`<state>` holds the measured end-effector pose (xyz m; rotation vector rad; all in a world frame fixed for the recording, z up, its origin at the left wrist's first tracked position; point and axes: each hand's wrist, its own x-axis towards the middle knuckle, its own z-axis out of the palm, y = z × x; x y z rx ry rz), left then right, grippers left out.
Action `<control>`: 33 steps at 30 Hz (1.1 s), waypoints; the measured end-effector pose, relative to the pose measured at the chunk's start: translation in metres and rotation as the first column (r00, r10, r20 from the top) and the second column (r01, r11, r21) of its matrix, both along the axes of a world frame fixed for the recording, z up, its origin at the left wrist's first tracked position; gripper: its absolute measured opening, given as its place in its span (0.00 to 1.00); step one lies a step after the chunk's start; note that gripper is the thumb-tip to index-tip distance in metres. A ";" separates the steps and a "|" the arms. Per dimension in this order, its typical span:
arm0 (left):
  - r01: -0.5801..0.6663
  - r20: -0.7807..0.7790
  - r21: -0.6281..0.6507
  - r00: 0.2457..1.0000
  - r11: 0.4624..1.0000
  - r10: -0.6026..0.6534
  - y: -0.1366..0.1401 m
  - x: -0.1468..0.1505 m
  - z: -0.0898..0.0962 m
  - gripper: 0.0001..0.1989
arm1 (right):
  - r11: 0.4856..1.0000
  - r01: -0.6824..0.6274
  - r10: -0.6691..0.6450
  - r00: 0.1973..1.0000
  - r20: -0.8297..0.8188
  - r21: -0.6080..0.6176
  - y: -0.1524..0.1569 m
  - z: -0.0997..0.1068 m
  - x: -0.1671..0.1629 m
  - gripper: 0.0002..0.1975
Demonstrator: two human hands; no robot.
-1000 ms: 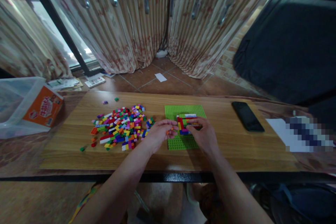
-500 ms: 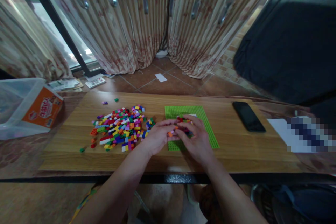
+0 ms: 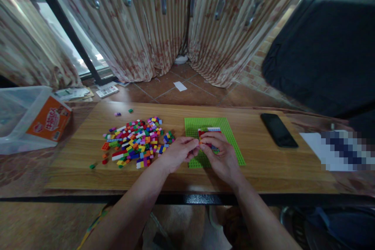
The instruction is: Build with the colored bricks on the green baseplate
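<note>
The left hand (image 3: 182,152) and right hand (image 3: 220,155) pinch a small orange brick (image 3: 200,143) between closed fingertips by the green baseplate (image 3: 193,123); a light, square grip should suit.

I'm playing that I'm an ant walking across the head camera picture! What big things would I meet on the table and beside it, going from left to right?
Clear plastic box → pile of colourful bricks → left hand → right hand → black phone → white paper
</note>
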<state>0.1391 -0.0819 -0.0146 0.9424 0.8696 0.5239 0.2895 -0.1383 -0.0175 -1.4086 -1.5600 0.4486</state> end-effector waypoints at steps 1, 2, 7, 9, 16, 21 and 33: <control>0.011 0.006 0.003 1.000 1.000 -0.011 0.000 0.000 0.000 0.20 | 1.000 -0.011 0.010 1.000 -0.029 -0.016 0.000 0.000 0.000 0.05; 0.026 0.017 0.004 1.000 1.000 -0.026 0.000 0.000 0.001 0.21 | 0.999 -0.022 0.020 0.998 -0.063 -0.031 0.000 0.001 0.001 0.04; 0.023 0.054 -0.032 0.998 0.999 -0.021 -0.001 -0.001 0.006 0.21 | 0.991 -0.125 0.108 0.961 -0.253 -0.048 0.001 0.004 0.004 0.05; 0.010 0.051 -0.040 0.999 0.999 -0.008 -0.001 -0.001 0.009 0.19 | 0.992 -0.123 0.111 0.952 -0.285 -0.026 0.001 0.004 0.006 0.04; -0.058 0.131 -0.112 0.989 0.992 0.073 0.001 0.000 0.015 0.08 | 0.999 -0.034 0.035 0.982 -0.188 0.007 0.000 0.002 0.005 0.04; -0.046 0.193 -0.250 0.976 0.967 0.097 -0.002 0.001 0.012 0.10 | 1.000 -0.024 0.023 0.979 -0.202 -0.003 0.000 0.001 0.002 0.04; -0.096 0.221 -0.184 0.966 0.978 0.136 -0.004 0.004 0.008 0.20 | 0.995 0.018 -0.020 1.000 0.018 0.098 -0.001 0.004 0.003 0.09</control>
